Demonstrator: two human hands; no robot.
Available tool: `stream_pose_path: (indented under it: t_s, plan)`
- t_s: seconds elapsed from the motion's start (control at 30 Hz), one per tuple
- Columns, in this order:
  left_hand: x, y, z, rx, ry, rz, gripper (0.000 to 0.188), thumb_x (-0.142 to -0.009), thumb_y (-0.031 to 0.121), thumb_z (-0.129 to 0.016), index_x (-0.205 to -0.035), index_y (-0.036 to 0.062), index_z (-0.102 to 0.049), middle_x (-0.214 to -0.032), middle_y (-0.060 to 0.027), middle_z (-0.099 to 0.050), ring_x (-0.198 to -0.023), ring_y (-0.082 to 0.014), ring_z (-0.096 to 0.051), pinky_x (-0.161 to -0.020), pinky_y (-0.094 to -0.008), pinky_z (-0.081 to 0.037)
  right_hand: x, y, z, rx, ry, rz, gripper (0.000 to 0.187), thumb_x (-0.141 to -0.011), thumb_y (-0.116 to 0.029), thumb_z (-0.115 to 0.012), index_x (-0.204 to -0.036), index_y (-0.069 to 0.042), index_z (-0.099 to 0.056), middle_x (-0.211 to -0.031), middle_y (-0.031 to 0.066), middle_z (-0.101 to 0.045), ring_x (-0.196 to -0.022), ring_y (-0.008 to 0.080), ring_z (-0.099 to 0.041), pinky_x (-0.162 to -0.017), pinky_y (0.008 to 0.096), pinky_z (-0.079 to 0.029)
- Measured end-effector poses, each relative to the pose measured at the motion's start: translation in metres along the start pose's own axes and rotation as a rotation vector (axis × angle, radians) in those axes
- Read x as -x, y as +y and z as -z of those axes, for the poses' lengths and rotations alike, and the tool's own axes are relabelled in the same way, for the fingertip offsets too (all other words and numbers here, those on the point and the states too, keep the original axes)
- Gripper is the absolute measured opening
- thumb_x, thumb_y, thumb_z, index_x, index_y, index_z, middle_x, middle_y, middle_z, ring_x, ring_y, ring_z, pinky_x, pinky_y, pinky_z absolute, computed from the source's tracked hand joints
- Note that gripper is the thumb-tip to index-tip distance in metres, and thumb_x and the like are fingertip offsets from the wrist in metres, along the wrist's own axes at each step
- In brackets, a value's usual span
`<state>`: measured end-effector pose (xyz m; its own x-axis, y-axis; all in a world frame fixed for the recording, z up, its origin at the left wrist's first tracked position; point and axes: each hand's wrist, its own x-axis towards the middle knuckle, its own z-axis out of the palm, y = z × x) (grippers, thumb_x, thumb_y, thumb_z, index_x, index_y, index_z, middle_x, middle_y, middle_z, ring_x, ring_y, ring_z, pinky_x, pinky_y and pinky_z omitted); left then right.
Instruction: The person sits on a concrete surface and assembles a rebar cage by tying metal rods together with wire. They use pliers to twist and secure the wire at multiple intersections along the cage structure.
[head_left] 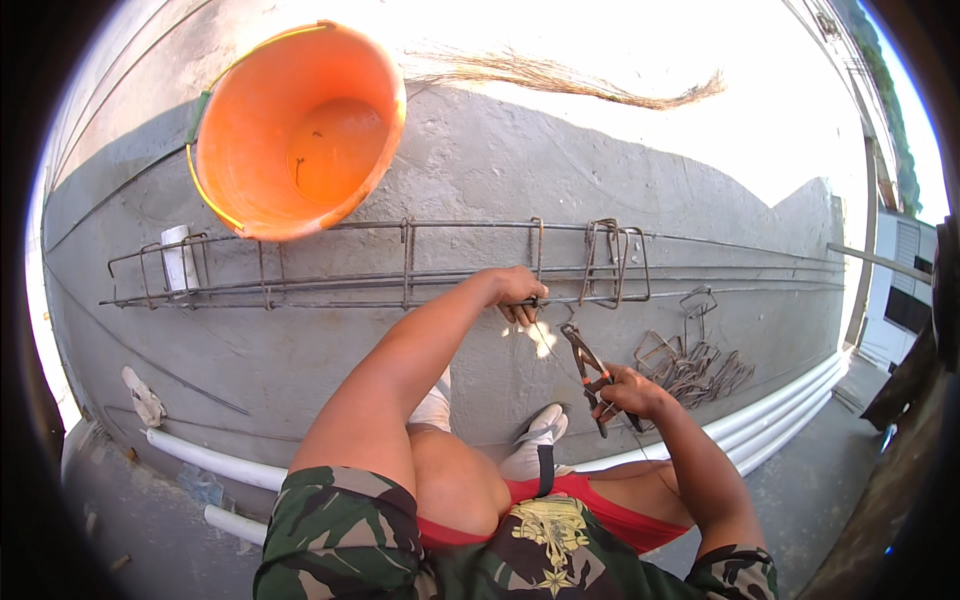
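Note:
A long rebar cage (460, 272) of thin steel bars and bent rectangular stirrups lies across the grey concrete in front of me. My left hand (518, 292) reaches over its near bar beside a stirrup, fingers bent down around the bar. A thin tie wire shows just below those fingers, its ends hard to follow. In my right hand (624, 391) is a pair of pincers (584, 362) with dark handles and orange bands, jaws pointing up toward the cage and apart from it. Several loose stirrups (607, 262) are bunched at the cage's right end.
An orange bucket (240, 135) stands beyond the cage at left. A bundle of thin wire (590, 88) lies at the far side. Bent stirrups (705, 372) are piled at right, near long white pipes (770, 428). A white piece (180, 262) sits at the cage's left end.

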<state>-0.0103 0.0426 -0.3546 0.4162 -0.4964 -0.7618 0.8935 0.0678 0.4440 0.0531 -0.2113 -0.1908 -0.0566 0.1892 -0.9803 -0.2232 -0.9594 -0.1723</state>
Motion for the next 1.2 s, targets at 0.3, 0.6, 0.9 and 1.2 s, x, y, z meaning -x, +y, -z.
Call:
stream_pose_path:
  t_s: [0.3,0.6,0.9,1.2]
  plan:
    - [0.016,0.010,-0.002,-0.012,-0.001,-0.013,0.041,-0.098,0.034,-0.045,-0.107,-0.0019,-0.062,-0.093,-0.0176,-0.068,-0.083,-0.0271,-0.069,-0.076,-0.0409,-0.056,-0.009,-0.055,0.006,0.845,0.468,0.091,0.069,-0.084,-0.010,-0.053,-0.148,-0.015,-0.026,-0.114,0.0284,-0.053,-0.102,0.0448,-0.058,-0.089,0.0534,-0.046]
    - [0.018,0.010,-0.001,0.017,0.003,-0.006,0.041,-0.098,0.035,-0.046,-0.105,-0.0015,-0.063,-0.095,-0.0166,-0.069,-0.084,-0.0273,-0.070,-0.074,-0.0400,-0.056,-0.010,-0.094,-0.023,1.038,0.450,-0.185,0.061,-0.092,-0.023,-0.048,-0.149,-0.020,-0.026,-0.129,0.0220,-0.042,-0.107,0.0422,-0.058,-0.088,0.0724,-0.035]
    - [0.014,0.007,-0.001,0.001,-0.019,-0.018,0.046,-0.099,0.038,-0.041,-0.106,-0.0004,-0.065,-0.099,-0.0153,-0.069,-0.086,-0.0260,-0.069,-0.077,-0.0418,-0.053,-0.013,-0.106,-0.036,1.424,0.503,-0.216,0.040,-0.091,-0.022,-0.048,-0.123,0.002,-0.052,-0.105,0.0179,-0.059,-0.107,0.0394,-0.058,-0.088,0.0690,-0.037]
    - [0.010,0.004,-0.002,-0.021,-0.020,-0.062,0.045,-0.097,0.032,-0.039,-0.105,-0.0052,-0.063,-0.100,-0.0202,-0.068,-0.087,-0.0293,-0.069,-0.077,-0.0426,-0.054,-0.007,-0.091,-0.036,1.021,0.572,-0.038,0.031,-0.091,-0.025,-0.052,-0.098,0.003,-0.060,-0.091,0.0216,-0.067,-0.088,0.0380,-0.067,-0.075,0.0483,-0.052]
